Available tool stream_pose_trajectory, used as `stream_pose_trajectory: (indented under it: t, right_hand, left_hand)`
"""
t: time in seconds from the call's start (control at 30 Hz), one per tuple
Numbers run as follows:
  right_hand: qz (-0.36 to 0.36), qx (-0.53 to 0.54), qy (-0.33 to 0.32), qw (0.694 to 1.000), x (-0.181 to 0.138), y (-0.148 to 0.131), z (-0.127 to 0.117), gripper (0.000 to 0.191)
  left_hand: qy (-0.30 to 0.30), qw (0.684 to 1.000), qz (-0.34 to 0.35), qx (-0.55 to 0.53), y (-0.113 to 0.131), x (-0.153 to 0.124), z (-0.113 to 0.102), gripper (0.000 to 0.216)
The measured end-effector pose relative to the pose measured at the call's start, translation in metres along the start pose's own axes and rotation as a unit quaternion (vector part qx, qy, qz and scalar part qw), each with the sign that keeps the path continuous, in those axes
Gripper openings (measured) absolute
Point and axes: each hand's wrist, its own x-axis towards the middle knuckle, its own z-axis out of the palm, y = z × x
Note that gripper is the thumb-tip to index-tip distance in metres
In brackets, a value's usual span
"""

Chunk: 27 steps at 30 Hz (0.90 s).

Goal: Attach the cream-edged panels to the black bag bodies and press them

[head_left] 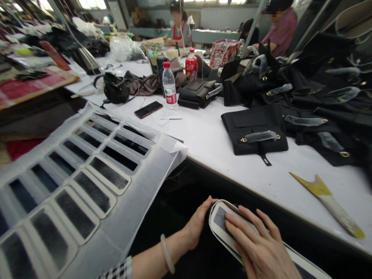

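Observation:
Low in front of the table edge, both my hands are on a long white-edged strip with a dark rectangular patch [218, 221]. My left hand [197, 226] wraps round its rounded near end, fingers curled behind it, a pale bangle on the wrist. My right hand [258, 244] lies on top of the strip, fingers stretched flat and pressing down on it. The strip runs on to the lower right under my right hand.
A large white sheet [78, 182] with several dark rectangular windows lies at left. On the white table [209, 143]: a black bag panel [255, 130], a phone [148, 109], a water bottle [169, 85], a yellow-tipped tool [328, 199], piled black bags [314, 85]. Two people sit far back.

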Motion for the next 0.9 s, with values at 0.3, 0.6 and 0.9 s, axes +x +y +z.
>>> stream_pose_trajectory:
  t: [0.3, 0.6, 0.9]
  right_hand:
    - [0.041, 0.098, 0.003, 0.994, 0.022, -0.004, 0.006, 0.039]
    - [0.104, 0.067, 0.028, 0.992, 0.035, -0.015, 0.009, 0.027]
    - [0.112, 0.191, -0.003, 0.975, 0.020, -0.006, 0.021, 0.028]
  left_hand:
    - [0.005, 0.999, 0.021, 0.025, -0.001, 0.000, -0.004, 0.054]
    - [0.016, 0.999, 0.013, 0.030, -0.002, -0.002, -0.005, 0.054]
    - [-0.030, 0.999, 0.028, 0.009, -0.001, -0.001, -0.010, 0.050]
